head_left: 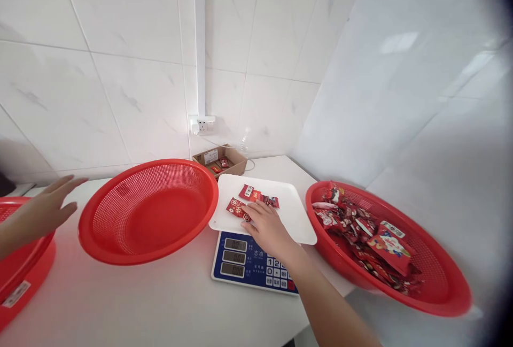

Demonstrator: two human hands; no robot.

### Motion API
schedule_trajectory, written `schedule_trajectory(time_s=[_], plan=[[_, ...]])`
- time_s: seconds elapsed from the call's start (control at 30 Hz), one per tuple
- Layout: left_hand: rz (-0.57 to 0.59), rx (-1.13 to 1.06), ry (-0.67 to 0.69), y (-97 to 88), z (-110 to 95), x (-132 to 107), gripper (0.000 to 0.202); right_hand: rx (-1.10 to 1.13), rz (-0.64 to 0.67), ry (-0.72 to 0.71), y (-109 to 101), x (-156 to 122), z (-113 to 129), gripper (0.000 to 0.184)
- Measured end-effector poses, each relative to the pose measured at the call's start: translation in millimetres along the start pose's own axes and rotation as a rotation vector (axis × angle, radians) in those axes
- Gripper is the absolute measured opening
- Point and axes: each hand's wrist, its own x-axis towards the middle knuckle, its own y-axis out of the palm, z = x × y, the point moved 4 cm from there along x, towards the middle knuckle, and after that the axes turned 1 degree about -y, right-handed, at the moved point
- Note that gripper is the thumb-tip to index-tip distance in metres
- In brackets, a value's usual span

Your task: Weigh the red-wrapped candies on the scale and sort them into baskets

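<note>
Over the white weighing tray, my right hand has its thumb and fingers closed around the right end of a small red snack packet. Two more packets lie behind it: a red one with a white label and a darker red one, partly covered by my fingers. The tray tops a digital scale with a blue panel, some of its keys hidden by my wrist. At the far left, my left hand is in the air with fingers spread, holding nothing, near a red basket.
An empty red perforated basket stands left of the scale. To the right, another red basket holds many red packets. Behind the tray sits a cardboard box with a few packets. A wall socket has a cable.
</note>
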Motion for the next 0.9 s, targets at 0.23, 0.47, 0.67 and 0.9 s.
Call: schedule_trajectory(time_s=[0.23, 0.47, 0.67, 0.9], plan=[[0.362, -0.392, 0.152, 4.5, -138, -58, 0.051, 0.026, -0.072, 0.066, 5, 9, -2, 0.032], [0.473, -0.484, 0.139, 36.8, -179, -100, 0.050, 0.054, -0.280, 0.074, -2, 7, -10, 0.030], [0.507, -1.128, 0.054, 15.3, -216, -92, 0.058, 0.254, -0.521, -0.271, -18, -17, 39, 0.029], [0.712, -1.519, -0.119, 25.1, -238, -98, 0.030, 0.329, -0.567, -0.483, -10, -43, 74, 0.031]])
